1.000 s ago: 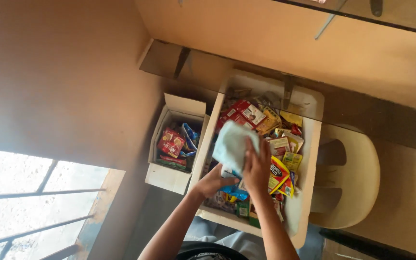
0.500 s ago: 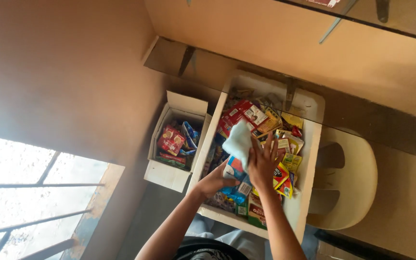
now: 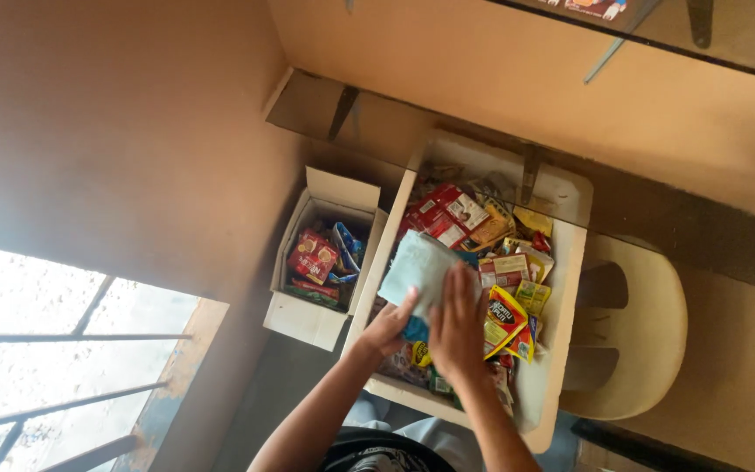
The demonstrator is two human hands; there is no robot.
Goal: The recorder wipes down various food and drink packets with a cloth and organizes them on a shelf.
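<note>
Cloth (image 3: 417, 267), pale blue-green, is sitting over the near-left part of a white tray (image 3: 561, 262) full of small snack packets, and both hands are working it. Left hand (image 3: 388, 328) is pinching the cloth's near edge, fingers curled under it, so that grip is clenched on the fabric. Right hand (image 3: 458, 323) is lying flat with fingers spread, pressing the cloth's right side down onto the packets; it is touching rather than closing, and whether the thumb is hooking any fabric is not visible. Risk as I read it: the packets are loose and heaped, so dragging the cloth could be catching a yellow packet (image 3: 504, 316) just right of the right hand and sliding it toward the tray's edge. The tray seems to be resting on a pale plastic chair (image 3: 635, 336); an uneven push could be tipping it, though the support underneath is hidden. An open cardboard box (image 3: 325, 262) with more packets is standing just left of the tray, apart from both hands. Hard to make out: what lies under the cloth, the packet designs, and the dark item at the bottom edge of the view. Window glare at lower left is washing out that corner.
</note>
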